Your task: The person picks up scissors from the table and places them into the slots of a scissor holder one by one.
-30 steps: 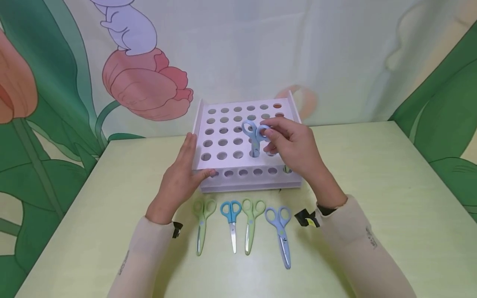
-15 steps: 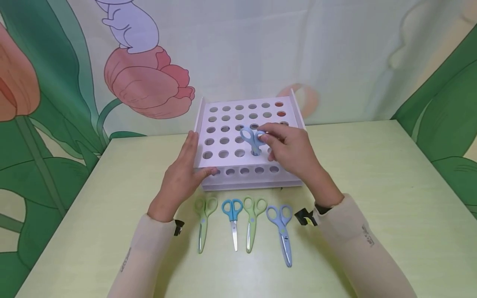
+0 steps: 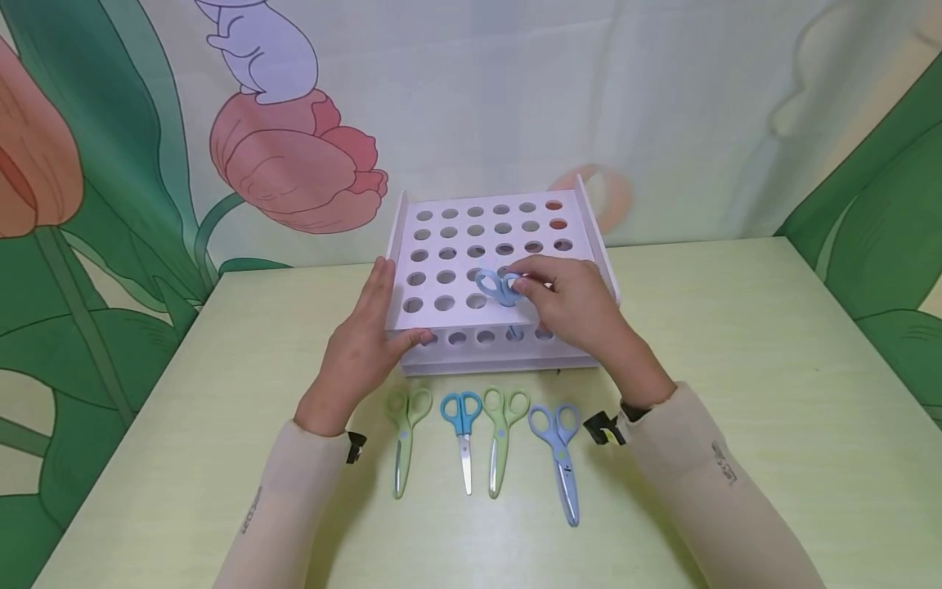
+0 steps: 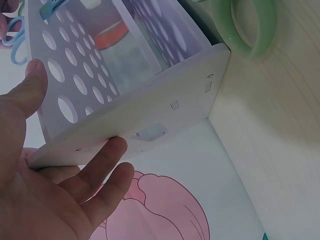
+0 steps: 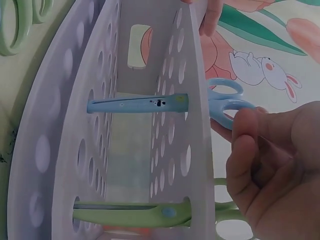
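A white rack with rows of round holes stands mid-table. My right hand pinches the handle of light blue scissors that stand blade-down in a hole near the rack's front. In the right wrist view the light blue scissors' blade passes through both plates, with my fingers at the loops. My left hand lies flat against the rack's left side wall, fingers straight, thumb on the top plate. Several scissors lie in a row in front of the rack: green, blue, green, pale blue.
Green scissors sit in another hole of the rack, hidden behind my right hand in the head view. Something orange-red shows through the far right holes. A painted backdrop rises just behind the rack. The table's edges run left and right.
The light blue scissors have sunk deeper into their hole, and my right hand has come down with them. The left hand has stayed against the rack.
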Demonstrator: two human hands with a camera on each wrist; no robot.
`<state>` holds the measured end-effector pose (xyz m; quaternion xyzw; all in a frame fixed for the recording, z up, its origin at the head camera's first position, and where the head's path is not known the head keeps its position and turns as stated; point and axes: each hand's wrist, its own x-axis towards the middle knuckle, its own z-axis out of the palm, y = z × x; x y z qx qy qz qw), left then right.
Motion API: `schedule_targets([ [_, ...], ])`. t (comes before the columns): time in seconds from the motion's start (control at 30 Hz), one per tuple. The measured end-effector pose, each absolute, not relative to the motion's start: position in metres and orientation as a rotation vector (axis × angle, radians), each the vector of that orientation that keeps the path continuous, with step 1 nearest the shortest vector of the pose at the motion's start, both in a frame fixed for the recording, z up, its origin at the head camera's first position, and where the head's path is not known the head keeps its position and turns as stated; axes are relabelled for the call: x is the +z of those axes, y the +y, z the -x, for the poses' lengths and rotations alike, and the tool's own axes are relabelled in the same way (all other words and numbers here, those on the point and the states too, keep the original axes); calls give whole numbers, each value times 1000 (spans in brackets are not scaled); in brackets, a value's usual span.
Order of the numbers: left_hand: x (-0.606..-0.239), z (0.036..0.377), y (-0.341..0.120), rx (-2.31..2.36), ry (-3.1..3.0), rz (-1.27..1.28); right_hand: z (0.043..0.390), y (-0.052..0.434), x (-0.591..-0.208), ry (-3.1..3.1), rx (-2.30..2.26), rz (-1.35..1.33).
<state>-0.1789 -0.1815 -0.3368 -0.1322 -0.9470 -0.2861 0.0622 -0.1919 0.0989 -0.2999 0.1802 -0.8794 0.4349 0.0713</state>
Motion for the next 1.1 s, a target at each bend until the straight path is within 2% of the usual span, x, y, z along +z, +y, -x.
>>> schedule_targets([
  [1.1, -337, 179, -182, -861, -2851, 393, 187, 102, -294, -2686, 1354, -474],
])
